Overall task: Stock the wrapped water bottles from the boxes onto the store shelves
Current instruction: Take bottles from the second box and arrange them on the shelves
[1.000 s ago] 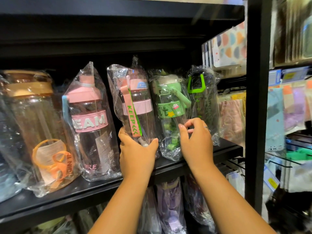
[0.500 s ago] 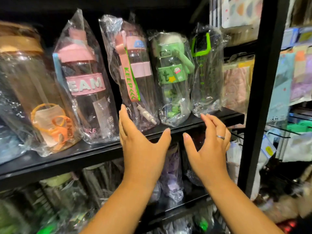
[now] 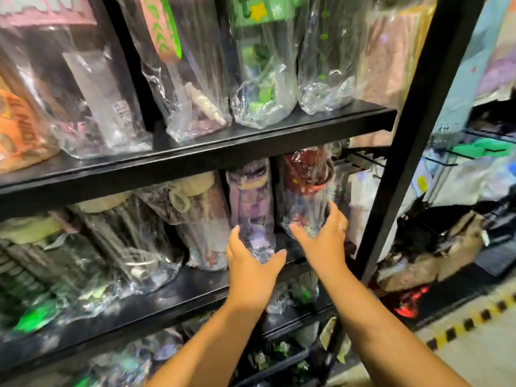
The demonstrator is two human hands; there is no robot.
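Note:
Wrapped water bottles stand in rows on black shelves. On the upper shelf [image 3: 251, 141] are a pink-strap bottle [image 3: 184, 79] and a green bottle [image 3: 262, 79]. On the lower shelf [image 3: 173, 291] stand a purple wrapped bottle [image 3: 251, 208] and a red wrapped bottle [image 3: 304, 191]. My left hand [image 3: 251, 269] spreads open at the base of the purple bottle, fingers and thumb on either side of it. My right hand [image 3: 324, 238] is open at the foot of the red bottle. Neither hand grips anything.
A black upright post [image 3: 410, 141] bounds the shelf on the right. Beyond it hang packaged goods on wire hooks [image 3: 480, 146]. Cardboard and dark items [image 3: 435, 247] lie on the floor, with a yellow-black floor stripe [image 3: 474, 317]. More wrapped bottles fill the left side [image 3: 92, 247].
The view dropped from the upper shelf to the lower one. Both hands let go of the upper bottles and moved down, open, to the purple and red bottles.

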